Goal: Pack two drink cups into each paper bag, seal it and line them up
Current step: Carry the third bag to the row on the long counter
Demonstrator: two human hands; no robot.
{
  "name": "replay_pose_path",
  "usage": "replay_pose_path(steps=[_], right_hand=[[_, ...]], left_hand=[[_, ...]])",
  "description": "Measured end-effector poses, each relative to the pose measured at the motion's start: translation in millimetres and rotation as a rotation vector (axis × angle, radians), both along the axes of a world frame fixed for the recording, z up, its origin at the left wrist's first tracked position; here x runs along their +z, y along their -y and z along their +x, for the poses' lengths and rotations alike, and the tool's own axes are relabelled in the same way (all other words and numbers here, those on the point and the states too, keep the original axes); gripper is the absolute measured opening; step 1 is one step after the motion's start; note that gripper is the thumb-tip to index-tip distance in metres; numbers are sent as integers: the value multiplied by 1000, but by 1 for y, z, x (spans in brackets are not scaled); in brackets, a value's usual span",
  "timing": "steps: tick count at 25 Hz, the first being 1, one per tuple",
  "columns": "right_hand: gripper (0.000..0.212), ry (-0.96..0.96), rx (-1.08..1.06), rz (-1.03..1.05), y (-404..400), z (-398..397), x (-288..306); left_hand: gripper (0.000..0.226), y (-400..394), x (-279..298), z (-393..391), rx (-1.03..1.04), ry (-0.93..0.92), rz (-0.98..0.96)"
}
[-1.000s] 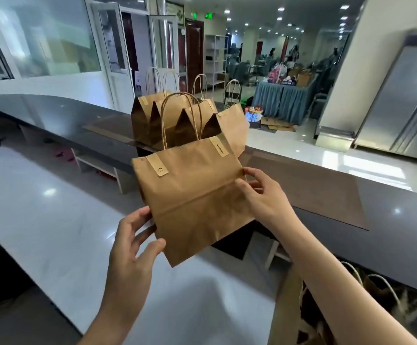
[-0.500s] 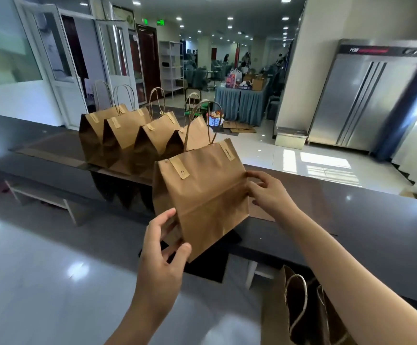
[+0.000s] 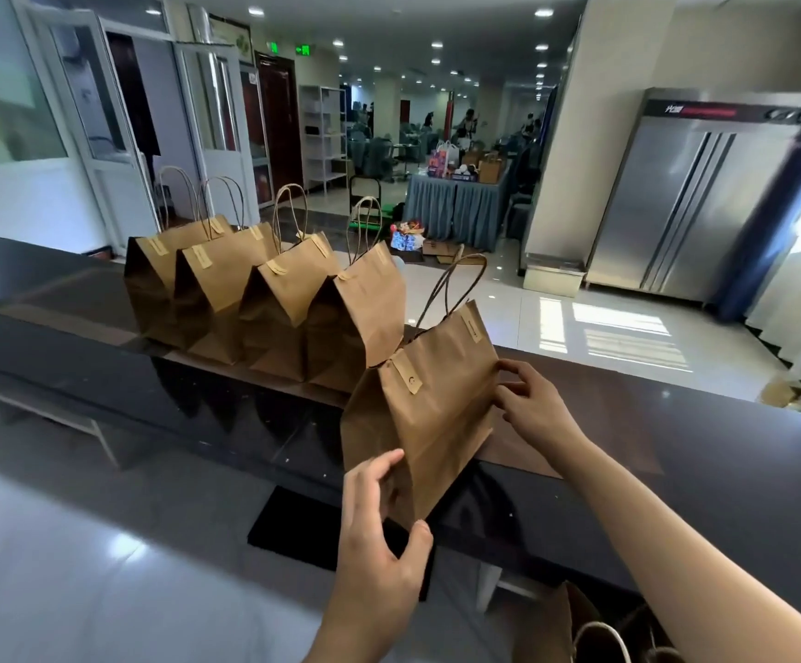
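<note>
Holding the fifth paper bag [image 3: 429, 413], sealed, tilted, above the near edge of the tabletop [image 3: 704, 452]. It sits just right of the row of four sealed bags [image 3: 264, 299] and is not set down yet. My left hand [image 3: 379, 533] cups the lower near corner, thumb and fingers curled around it. My right hand [image 3: 532, 404] has fingertips pressed lightly on the right side panel, more steadying than gripping. Cups aren't visible; I assume they're inside.

Risks:
- The bag leans top-right. If it goes down tilted, the cups could shift or tip and leak.
- The bottom corner overhangs the tabletop's front lip. Release early and it drops to the floor.
- Grip is on paper walls only, with the handle [image 3: 451, 289] unused. Squeeze too hard and the wall creases or the seal tabs pop.
- Slide it left too far and it knocks the fourth bag, breaking the line.

Surface: dark glossy stone tabletop, reflective, probably slick, with a brown paper mat [image 3: 575, 447] under the row. The bag may skate if pushed.

Room: large open hall with ceiling spots, a steel double-door cabinet [image 3: 690, 203] at right, a draped table [image 3: 456, 203] far back, glazed doors at left. More empty bags [image 3: 575, 629] sit low beside me on the right.
</note>
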State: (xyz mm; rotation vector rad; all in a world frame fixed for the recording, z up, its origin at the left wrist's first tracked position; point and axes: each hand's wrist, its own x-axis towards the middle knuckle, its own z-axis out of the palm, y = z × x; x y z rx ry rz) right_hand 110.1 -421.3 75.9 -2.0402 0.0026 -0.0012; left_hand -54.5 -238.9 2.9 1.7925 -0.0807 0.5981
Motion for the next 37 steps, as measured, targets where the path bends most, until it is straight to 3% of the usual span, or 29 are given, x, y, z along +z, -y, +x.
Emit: replay_pose_path(steps=[5, 13, 23, 37], right_hand=[[62, -6, 39, -38, -11, 22, -8], [41, -43, 65, 71, -29, 35, -22], [46, -198, 68, 225, -49, 65, -25], [50, -189, 64, 243, -57, 109, -32]], left_hand=[[65, 6, -3, 27, 9, -11, 48], [66, 11, 0, 78, -13, -68, 83], [69, 19, -8, 135, -75, -110, 23], [71, 23, -23, 168, -204, -142, -19]])
